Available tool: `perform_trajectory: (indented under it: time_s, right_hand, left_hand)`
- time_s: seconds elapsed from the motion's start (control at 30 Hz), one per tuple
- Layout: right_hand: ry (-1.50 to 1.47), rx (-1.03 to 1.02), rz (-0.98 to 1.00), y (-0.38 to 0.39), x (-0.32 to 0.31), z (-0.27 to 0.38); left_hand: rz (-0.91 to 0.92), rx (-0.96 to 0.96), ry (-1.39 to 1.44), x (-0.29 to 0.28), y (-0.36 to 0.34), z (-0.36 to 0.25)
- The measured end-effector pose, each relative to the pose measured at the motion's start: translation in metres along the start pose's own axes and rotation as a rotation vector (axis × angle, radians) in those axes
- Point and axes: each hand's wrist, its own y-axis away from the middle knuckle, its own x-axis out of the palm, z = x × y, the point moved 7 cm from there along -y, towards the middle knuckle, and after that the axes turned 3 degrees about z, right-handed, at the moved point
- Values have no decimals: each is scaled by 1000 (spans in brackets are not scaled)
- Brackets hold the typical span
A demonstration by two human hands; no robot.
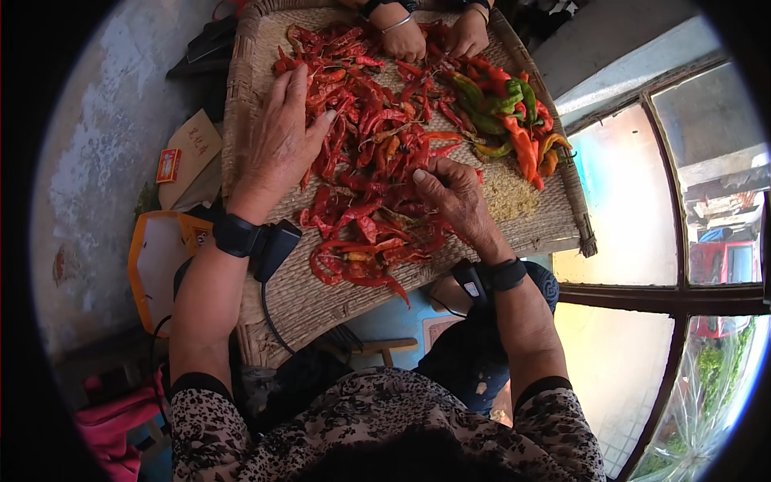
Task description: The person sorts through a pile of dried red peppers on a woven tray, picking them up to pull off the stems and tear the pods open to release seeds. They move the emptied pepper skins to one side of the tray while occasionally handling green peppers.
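The woven tray (530, 221) lies flat across my lap under both hands, wide enough that the chillies can lie in a loose layer where I can see each one. The heap of dried red chillies (365, 185) runs down its middle, between my hands and beneath them, so either hand gets at it without stretching.

Beyond my right hand, toward the tray's far right corner, sits a smaller pile of green and orange peppers (506, 120), apart from the red ones, which reads to me as a sorted-out group. Just past my right knuckles is a bare patch with pale seeds and crumbs (506, 197) on the weave.

My left hand (281, 140) is spread open, palm down, resting flat on the left edge of the heap, gripping nothing; it steadies and spreads the pile. My right hand (450, 193) is curled, fingertips pinched into the chillies at the heap's centre, though which single chilli it has I cannot tell.

Across the tray, past my left fingertips, another person's two hands (438, 36) work the far end of the heap.
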Motion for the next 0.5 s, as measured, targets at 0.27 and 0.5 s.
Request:
perform_trajectory:
  time_s: [0.27,0.5]
  right_hand:
    - [-102,-70,-53,-9,12,7]
    - [-100,-111,78,-9,27,8]
  left_hand:
    - [555,180,451,41,25,-54]
    - [669,93,376,55,28,-43]
